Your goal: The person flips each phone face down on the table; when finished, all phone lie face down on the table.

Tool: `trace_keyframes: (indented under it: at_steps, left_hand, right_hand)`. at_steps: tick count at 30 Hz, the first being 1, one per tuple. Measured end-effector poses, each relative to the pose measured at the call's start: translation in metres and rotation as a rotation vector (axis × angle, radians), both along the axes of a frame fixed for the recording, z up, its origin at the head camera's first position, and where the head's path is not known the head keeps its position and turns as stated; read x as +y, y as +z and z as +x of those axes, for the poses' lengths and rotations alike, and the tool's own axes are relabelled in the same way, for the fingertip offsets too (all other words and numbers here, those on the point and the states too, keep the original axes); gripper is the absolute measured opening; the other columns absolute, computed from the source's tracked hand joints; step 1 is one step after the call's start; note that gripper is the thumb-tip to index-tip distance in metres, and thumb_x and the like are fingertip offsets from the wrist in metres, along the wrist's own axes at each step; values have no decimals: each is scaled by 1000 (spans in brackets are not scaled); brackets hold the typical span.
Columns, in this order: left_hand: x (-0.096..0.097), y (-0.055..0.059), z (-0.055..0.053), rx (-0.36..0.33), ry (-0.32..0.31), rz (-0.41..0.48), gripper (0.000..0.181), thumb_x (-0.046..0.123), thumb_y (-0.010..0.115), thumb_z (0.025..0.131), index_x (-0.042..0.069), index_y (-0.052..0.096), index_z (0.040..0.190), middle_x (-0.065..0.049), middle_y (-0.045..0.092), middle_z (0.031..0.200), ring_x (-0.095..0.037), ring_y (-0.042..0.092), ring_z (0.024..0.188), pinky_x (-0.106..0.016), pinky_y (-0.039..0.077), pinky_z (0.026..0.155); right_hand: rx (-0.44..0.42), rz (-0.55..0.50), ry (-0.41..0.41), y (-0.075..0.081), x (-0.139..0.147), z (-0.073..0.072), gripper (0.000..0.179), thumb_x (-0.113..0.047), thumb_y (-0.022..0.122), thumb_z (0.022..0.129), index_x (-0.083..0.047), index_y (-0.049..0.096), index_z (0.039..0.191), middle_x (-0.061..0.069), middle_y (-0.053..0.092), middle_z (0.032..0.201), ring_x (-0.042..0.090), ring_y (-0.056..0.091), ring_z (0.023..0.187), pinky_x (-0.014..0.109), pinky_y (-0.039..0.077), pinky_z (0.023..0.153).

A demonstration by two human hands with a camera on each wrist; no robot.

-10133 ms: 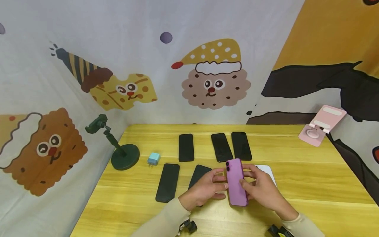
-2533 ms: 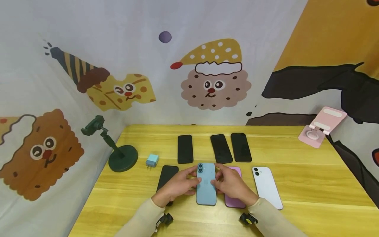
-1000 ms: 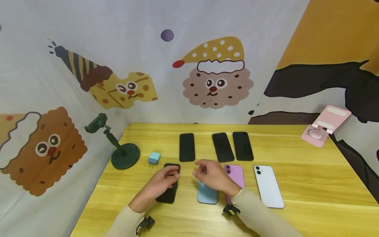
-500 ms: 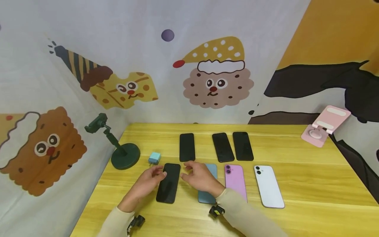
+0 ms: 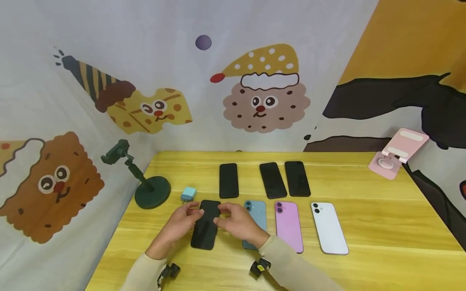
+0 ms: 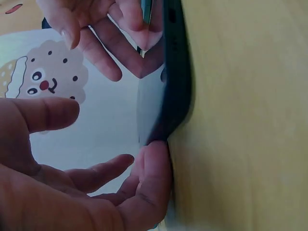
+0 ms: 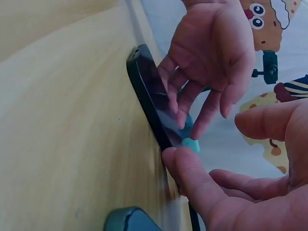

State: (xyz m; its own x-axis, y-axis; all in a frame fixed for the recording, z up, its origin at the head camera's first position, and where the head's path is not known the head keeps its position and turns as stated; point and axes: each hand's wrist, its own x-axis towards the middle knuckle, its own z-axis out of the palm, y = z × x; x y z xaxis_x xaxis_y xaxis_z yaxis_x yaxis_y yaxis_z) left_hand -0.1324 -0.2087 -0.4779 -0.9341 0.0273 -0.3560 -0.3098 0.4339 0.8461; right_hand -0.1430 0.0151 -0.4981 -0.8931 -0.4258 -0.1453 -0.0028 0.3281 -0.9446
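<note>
With left hand (image 5: 181, 222) and right hand (image 5: 241, 222) loose, touching the black phone (image 5: 205, 226) toward the surface's (image 5: 382, 214) left edge, squeeze both sides gently.

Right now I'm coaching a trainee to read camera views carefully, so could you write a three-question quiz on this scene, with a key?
1. Count: in the head view, how many phones lie in the far row?
2. Multiple choice: which phone lies between the left hand and the right hand? A) white; B) black; C) pink.
3. True or false: the charger lies nearer to the green stand than to the pink stand.

Key:
1. Three.
2. B, the black phone.
3. True.
</note>
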Motion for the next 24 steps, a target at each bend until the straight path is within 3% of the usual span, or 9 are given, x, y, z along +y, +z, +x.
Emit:
trace_keyframes:
  at_steps: [7,18,20,24]
  left_hand:
    - [-3,1,-2,33,11,108,48,10,59,106,-2,52,152,-29,58,142,-32,66,115,-40,60,82]
    - [-2,9,0,86,-98,144,58,5,67,98,5,53,154,-23,59,135,-27,65,111,-35,57,86]
    - [-1,9,-1,76,-141,187,60,7,67,99,5,49,157,-25,57,138,-28,67,113,-38,59,90]
    - [0,7,-3,21,-243,294,65,14,63,106,9,36,165,-32,46,153,-32,70,119,-45,63,94]
  right_hand:
    - [1,-13,21,2,1,0,52,-24,73,100,2,61,144,20,62,147,39,60,136,53,55,107]
    - [-2,-25,66,3,3,1,56,-29,69,103,1,57,149,20,59,151,37,58,140,52,54,110]
    - [-6,-26,77,4,3,1,57,-30,69,104,-1,56,151,20,60,151,34,62,137,49,57,106]
    - [-34,-67,89,4,3,1,57,-31,67,105,-3,54,153,19,68,141,29,74,113,38,64,86]
